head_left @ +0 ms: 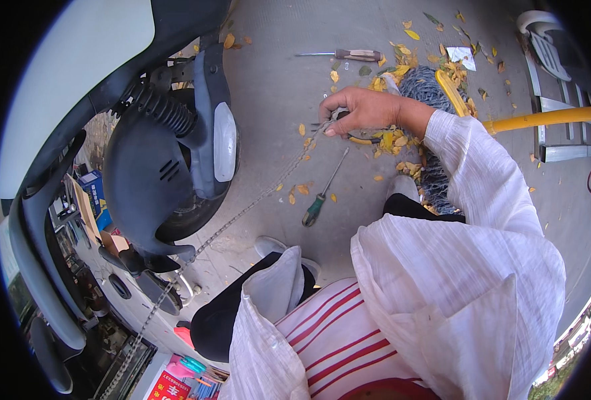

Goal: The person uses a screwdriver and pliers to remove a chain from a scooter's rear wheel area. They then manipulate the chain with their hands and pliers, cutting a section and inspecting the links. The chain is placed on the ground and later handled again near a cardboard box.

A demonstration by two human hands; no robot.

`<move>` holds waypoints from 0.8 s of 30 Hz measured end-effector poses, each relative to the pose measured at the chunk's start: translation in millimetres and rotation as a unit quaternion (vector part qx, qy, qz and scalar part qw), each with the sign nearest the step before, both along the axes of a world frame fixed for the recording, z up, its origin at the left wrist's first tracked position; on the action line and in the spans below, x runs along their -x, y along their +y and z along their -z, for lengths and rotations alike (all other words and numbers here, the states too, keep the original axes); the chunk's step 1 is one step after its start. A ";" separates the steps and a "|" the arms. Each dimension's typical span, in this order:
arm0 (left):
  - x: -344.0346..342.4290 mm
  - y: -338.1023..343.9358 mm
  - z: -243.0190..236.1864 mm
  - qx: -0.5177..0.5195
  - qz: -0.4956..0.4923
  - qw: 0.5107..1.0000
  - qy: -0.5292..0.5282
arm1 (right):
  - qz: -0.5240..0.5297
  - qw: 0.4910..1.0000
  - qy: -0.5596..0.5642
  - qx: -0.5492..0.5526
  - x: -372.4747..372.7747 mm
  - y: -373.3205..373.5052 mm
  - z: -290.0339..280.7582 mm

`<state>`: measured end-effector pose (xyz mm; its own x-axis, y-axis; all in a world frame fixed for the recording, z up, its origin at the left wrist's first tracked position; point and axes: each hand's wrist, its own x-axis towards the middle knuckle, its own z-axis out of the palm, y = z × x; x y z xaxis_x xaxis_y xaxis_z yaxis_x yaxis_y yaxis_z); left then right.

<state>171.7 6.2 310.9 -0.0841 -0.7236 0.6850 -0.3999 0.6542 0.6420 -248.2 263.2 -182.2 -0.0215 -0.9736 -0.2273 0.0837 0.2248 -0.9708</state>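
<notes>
While the thumb and fingers of the right hand [363, 110] are pinched together on one end section of a metal chain [269, 190], the rest of that chain runs in a nearly straight slant down and to the left, out past the lower edge of the view; the left hand is out of sight, so I cannot tell how it stands or what it holds. Just below the right hand, a tool with a yellow and black handle [364, 140] lies on the grey floor [269, 100], partly hidden; nearer the person, a screwdriver with a green handle [313, 211] lies slantwise, its shaft pointing up toward the hand; farther off, another screwdriver with a brownish handle [359, 55] lies crosswise, its tip to the left. Beside the wrist, fallen yellow leaves [389, 141] gather around a bundle of grey-blue strands [419, 87]; a yellow pole [545, 120] reaches in from the right, over a metal frame [552, 153]; a white scrap of paper [461, 57] lies beyond. To the left stands a scooter with a dark mudguard [142, 180] and a coiled spring [165, 110]; the chain passes near the mudguard's lower end, though whether they touch I cannot tell; a blue box [95, 193] sits behind it.
</notes>
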 end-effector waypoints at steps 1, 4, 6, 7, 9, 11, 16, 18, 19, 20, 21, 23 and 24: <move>14.5 5.9 22.2 -0.062 0.051 0.997 -0.022 | -0.001 0.999 -0.041 -0.029 -4.0 -1.5 -12.1; 47.0 52.6 115.6 -0.235 0.136 0.962 -0.016 | -0.053 0.997 -0.054 -0.028 -19.4 -21.5 -37.7; 65.7 68.4 196.3 -0.370 0.211 0.902 -0.070 | -0.069 0.998 -0.007 -0.012 -31.3 -28.5 -47.5; 81.7 77.0 231.1 -0.408 0.246 0.875 -0.088 | -0.068 0.998 0.018 0.002 -38.6 -31.3 -48.4; 131.8 95.9 284.6 -0.493 0.240 0.821 -0.160 | -0.075 0.997 -0.027 -0.010 -38.9 -23.7 -53.8; 151.6 105.1 330.4 -0.483 0.308 0.793 -0.208 | -0.087 0.989 -0.119 0.022 -50.3 -27.4 -51.7; 169.9 99.9 393.4 -0.503 0.450 0.708 -0.209 | -0.101 0.972 -0.210 0.036 -57.9 -22.9 -57.7; 171.6 98.9 398.4 -0.550 0.451 0.675 -0.198 | -0.083 0.974 -0.205 0.051 -59.0 -19.5 -49.3; 174.1 99.8 398.0 -0.516 0.461 0.687 -0.223 | -0.079 0.985 -0.143 0.062 -56.5 -16.9 -50.7; 177.1 101.4 394.3 -0.480 0.469 0.698 -0.248 | -0.076 0.991 -0.080 0.074 -53.2 -14.0 -54.6; 179.6 102.9 390.1 -0.444 0.476 0.709 -0.272 | -0.074 0.993 -0.017 0.087 -51.3 -13.0 -56.5; 184.8 105.6 383.2 -0.399 0.487 0.717 -0.301 | 0.046 0.983 0.115 0.134 -54.4 -14.0 -45.7; 186.5 106.3 379.5 -0.376 0.491 0.720 -0.314 | 0.105 0.965 0.180 0.157 -55.0 -15.4 -41.7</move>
